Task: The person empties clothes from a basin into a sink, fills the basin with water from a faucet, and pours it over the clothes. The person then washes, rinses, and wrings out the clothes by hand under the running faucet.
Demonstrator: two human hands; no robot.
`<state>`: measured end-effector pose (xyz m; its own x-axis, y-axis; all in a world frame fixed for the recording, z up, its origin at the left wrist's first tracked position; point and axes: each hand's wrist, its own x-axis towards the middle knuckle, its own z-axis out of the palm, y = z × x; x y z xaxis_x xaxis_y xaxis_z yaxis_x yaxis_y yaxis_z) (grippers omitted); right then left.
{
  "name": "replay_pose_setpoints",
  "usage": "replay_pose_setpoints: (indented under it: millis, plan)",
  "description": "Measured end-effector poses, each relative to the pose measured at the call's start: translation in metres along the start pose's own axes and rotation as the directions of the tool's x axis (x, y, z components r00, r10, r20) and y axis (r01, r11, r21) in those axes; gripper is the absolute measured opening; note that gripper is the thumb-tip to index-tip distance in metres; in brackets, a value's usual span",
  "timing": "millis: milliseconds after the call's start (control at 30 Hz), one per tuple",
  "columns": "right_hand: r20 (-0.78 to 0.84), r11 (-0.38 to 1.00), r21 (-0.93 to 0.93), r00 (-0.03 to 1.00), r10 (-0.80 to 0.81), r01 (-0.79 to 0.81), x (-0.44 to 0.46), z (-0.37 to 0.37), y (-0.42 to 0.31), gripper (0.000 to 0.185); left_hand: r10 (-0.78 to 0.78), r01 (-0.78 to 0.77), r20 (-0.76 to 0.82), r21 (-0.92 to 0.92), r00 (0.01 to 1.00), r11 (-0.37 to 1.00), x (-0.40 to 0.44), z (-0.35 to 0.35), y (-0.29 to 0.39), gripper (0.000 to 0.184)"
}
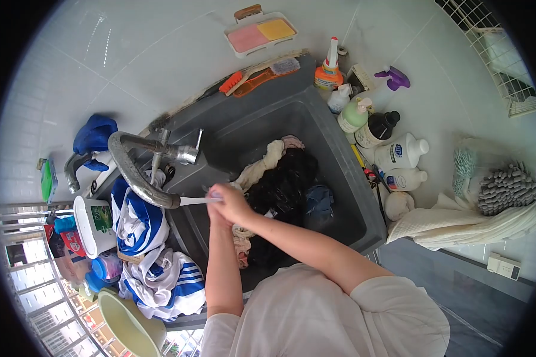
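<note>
My right hand point(233, 203) is closed over my left hand point(217, 216), both held together in the water stream point(195, 201) from the metal tap point(171, 200). The fingers of my left hand are mostly hidden, and no object shows between the hands. Below and to the right of them, a heap of wet black clothes point(289, 178) lies in the grey sink point(352, 196). A cream cloth point(267, 162) and a dark blue cloth point(320, 201) lie beside the black heap, and a pinkish cloth point(242, 250) shows under my right forearm.
White and blue clothes point(167, 282) pile left of the sink, near a pale yellow bucket point(131, 324) and a white tub point(94, 223). Scrubbing brushes point(265, 77) rest along the back rim. Several bottles, including a green pump bottle point(354, 116), stand or lie on the right.
</note>
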<state>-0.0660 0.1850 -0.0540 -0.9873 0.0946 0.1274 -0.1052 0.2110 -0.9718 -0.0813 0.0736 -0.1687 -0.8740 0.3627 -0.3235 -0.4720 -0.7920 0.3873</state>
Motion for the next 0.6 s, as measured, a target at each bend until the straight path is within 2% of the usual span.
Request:
replay_pose_setpoints:
  millis: [33,67,133,167,200,233,333,367,400,433,467,500,567,600]
  plan:
    - [-0.002,1.000,-0.001,1.000,0.006,-0.006,-0.005,-0.001,-0.013,0.036,0.090,-0.084,0.026,-0.188,0.996,0.979,-0.004,-0.013,-0.011,0.040]
    - [-0.035,0.999,-0.038,0.999,-0.038,0.036,-0.007,-0.003,-0.032,0.034,0.087,-0.081,0.024,-0.189,0.996,0.979,-0.004,-0.029,-0.012,0.040]
    - [-0.063,0.994,-0.075,0.995,-0.081,0.076,-0.009,-0.005,-0.048,0.034,0.299,-0.291,0.079,-0.101,0.951,0.951,-0.006,-0.034,-0.002,0.046]
    - [0.022,0.952,-0.272,0.990,-0.139,0.140,-0.009,-0.008,-0.053,0.036,0.301,-0.292,0.076,-0.102,0.951,0.951,-0.007,-0.035,-0.003,0.046]
    - [0.115,0.867,-0.452,0.977,-0.177,0.210,-0.009,-0.010,-0.053,0.038,0.240,-0.237,0.034,-0.068,0.970,0.969,-0.010,-0.018,0.000,0.045]
    - [0.120,0.842,-0.477,0.967,-0.224,0.254,-0.008,-0.006,-0.041,0.034,0.176,-0.177,-0.010,-0.035,0.984,0.984,-0.011,0.003,-0.002,0.045]
    - [0.204,0.867,-0.391,0.948,-0.246,0.309,0.014,-0.029,-0.016,0.030,-0.019,0.026,-0.140,0.050,0.990,0.998,-0.012,0.079,-0.022,0.043]
    - [0.192,0.832,-0.523,0.977,-0.096,0.185,0.024,-0.032,-0.015,0.034,-0.079,0.093,-0.183,0.071,0.980,0.993,-0.017,0.102,-0.026,0.043]
    - [0.111,0.826,-0.543,0.988,-0.109,0.152,0.035,-0.040,0.001,0.043,-0.134,0.157,-0.228,0.087,0.964,0.984,-0.018,0.124,-0.024,0.042]
    - [0.054,0.845,-0.532,0.998,-0.026,0.051,0.046,-0.051,0.005,0.046,-0.099,0.203,-0.410,0.221,0.907,0.954,-0.014,0.135,-0.030,0.043]
    - [0.000,0.856,-0.514,0.998,0.061,-0.052,0.050,-0.060,0.008,0.049,-0.111,0.193,-0.406,0.169,0.907,0.967,-0.006,0.124,-0.033,0.040]
    - [0.005,0.856,-0.515,0.998,0.062,-0.050,0.049,-0.066,0.014,0.049,-0.123,0.202,-0.363,0.190,0.924,0.961,-0.005,0.122,-0.029,0.037]
    - [-0.201,0.880,-0.379,0.954,0.224,-0.287,0.049,-0.071,0.040,0.054,-0.123,0.196,-0.314,0.212,0.941,0.957,-0.002,0.131,-0.022,0.034]
    - [-0.197,0.882,-0.377,0.955,0.223,-0.283,0.047,-0.067,0.052,0.054,-0.121,0.204,-0.311,0.252,0.943,0.946,-0.005,0.144,-0.020,0.031]
